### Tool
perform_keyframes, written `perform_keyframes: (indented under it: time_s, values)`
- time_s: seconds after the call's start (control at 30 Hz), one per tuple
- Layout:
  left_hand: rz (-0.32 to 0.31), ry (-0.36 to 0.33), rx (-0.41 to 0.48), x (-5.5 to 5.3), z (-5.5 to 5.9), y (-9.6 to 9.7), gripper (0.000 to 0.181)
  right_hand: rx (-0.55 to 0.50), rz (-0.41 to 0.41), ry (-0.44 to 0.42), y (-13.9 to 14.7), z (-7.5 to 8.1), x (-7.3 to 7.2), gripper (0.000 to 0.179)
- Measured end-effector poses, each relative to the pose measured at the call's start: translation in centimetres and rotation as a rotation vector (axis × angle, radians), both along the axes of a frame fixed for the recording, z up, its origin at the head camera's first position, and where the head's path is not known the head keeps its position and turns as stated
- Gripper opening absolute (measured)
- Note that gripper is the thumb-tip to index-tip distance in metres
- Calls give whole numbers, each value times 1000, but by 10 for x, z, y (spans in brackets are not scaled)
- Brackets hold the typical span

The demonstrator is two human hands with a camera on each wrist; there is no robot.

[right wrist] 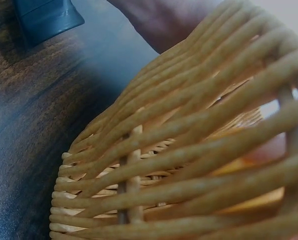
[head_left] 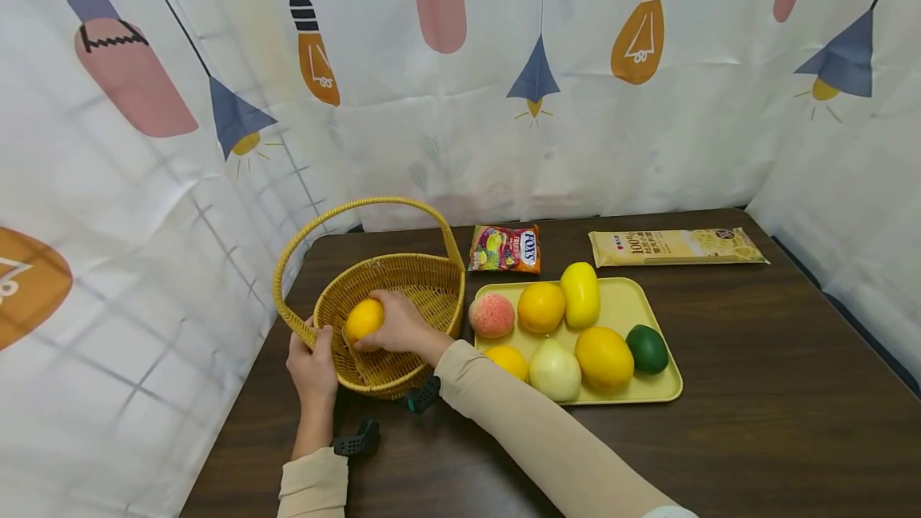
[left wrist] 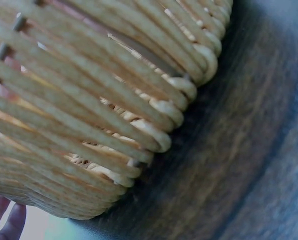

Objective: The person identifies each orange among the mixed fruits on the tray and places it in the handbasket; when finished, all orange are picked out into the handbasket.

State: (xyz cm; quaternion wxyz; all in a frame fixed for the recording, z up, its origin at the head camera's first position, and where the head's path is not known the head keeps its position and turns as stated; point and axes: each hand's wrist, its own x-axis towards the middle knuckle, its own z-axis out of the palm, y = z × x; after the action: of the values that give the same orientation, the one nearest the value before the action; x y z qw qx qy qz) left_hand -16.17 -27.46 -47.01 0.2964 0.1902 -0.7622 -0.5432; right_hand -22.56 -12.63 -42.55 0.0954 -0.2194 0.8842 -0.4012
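In the head view a yellow wicker basket (head_left: 449, 302) with a tall arched handle (head_left: 374, 200) stands at the left of the table. My left hand (head_left: 314, 366) grips its left rim by the foot of the handle. My right hand (head_left: 404, 328) reaches over the near rim and holds a rounded yellow-orange fruit (head_left: 364, 320) inside the basket. Both wrist views are filled mostly by the woven basket wall (left wrist: 89, 95). Left fingertips (left wrist: 11, 222) show at the lower left of the left wrist view. Through the weave in the right wrist view, yellow-orange patches show.
Right of the basket, a pale yellow tray (head_left: 647, 394) carries a peach (head_left: 492, 316), a dark green fruit (head_left: 647, 349), a pale green fruit (head_left: 555, 370) and several yellow fruits. Behind it lie a FOX'S candy bag (head_left: 505, 249) and a long beige packet (head_left: 676, 248). Printed curtains surround the table.
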Motion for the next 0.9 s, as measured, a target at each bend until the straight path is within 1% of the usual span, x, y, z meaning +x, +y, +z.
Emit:
perform_keyframes:
  time_s: [0.13,0.3,0.5,0.6,0.77,0.83,0.9]
  values:
    - [-8,5,-5,0,0,0,38,1,-6,-21,-1,-1,0,74]
    - [-11,5,-7,1,0,0,38,-12,-9,-31,0,-1,0,72]
    - [-7,0,-12,0,0,0,37,-74,7,15,6,5,5,68]
    - [-4,-5,-9,0,0,0,38,-101,32,38,14,9,10,66]
    - [-25,3,32,1,2,0,40,-137,72,82,29,16,22,64]
    - [-39,8,48,1,2,0,42,-169,88,97,35,21,28,63]
    - [-49,5,49,1,2,-1,42,-228,108,109,44,26,35,61]
